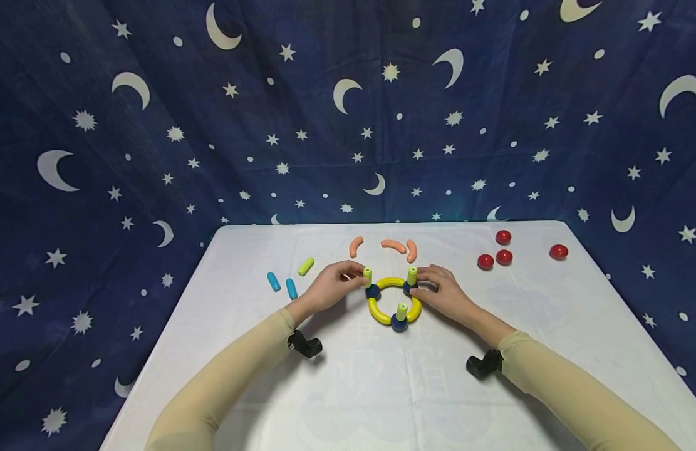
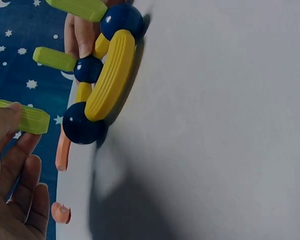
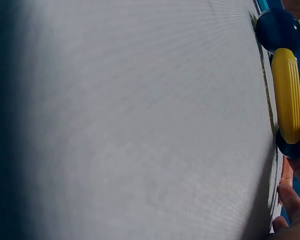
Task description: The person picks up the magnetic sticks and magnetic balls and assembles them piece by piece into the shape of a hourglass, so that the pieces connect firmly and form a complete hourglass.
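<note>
A ring of curved yellow rods (image 1: pixel 378 313) and dark blue balls lies on the white table. Green rods stand up from the front ball (image 1: pixel 399 323) and the right ball (image 1: pixel 407 288). My left hand (image 1: pixel 333 285) pinches another green rod (image 2: pixel 34 120) between thumb and finger. In the left wrist view this rod is a small gap away from the left ball (image 2: pixel 82 125), which has no rod on it. On the other side, my right hand (image 1: pixel 446 294) grips the ring at the right ball, thumb beside the yellow rod (image 3: pixel 288 100).
Orange curved rods (image 1: pixel 393 245) lie behind the ring. To the left are two blue rods (image 1: pixel 274 281) and a loose green rod (image 1: pixel 306 266). Several red balls (image 1: pixel 503 257) sit at the back right. A starry dark blue cloth (image 1: pixel 302 113) hangs behind the table.
</note>
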Available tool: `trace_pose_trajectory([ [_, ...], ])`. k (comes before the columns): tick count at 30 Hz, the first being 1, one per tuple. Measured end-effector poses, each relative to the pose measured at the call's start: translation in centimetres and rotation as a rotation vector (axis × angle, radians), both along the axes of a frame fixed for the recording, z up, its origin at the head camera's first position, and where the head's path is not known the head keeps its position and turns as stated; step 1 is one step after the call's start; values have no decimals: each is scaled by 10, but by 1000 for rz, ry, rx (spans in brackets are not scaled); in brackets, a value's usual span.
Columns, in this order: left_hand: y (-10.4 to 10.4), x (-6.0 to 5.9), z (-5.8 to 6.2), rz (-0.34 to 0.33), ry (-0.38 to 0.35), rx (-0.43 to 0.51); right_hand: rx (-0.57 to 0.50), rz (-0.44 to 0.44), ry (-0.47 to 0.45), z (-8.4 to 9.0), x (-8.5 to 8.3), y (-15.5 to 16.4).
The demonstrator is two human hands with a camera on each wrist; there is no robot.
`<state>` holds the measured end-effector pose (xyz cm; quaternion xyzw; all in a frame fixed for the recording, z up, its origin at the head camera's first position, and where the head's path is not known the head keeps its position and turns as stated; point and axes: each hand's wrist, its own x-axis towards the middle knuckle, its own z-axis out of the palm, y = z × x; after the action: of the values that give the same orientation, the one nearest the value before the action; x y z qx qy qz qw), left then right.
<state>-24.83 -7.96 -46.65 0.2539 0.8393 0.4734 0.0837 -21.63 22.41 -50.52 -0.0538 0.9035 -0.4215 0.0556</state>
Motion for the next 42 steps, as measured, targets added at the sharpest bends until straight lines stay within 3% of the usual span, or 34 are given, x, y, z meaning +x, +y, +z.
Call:
trace_pose_trajectory([
  [20,8,0,0,-12,4,-6,7,-5,-3,0,0,-1],
  [42,7,2,-10,-13,-29,-11,17,0,-3,-2,-1,0],
])
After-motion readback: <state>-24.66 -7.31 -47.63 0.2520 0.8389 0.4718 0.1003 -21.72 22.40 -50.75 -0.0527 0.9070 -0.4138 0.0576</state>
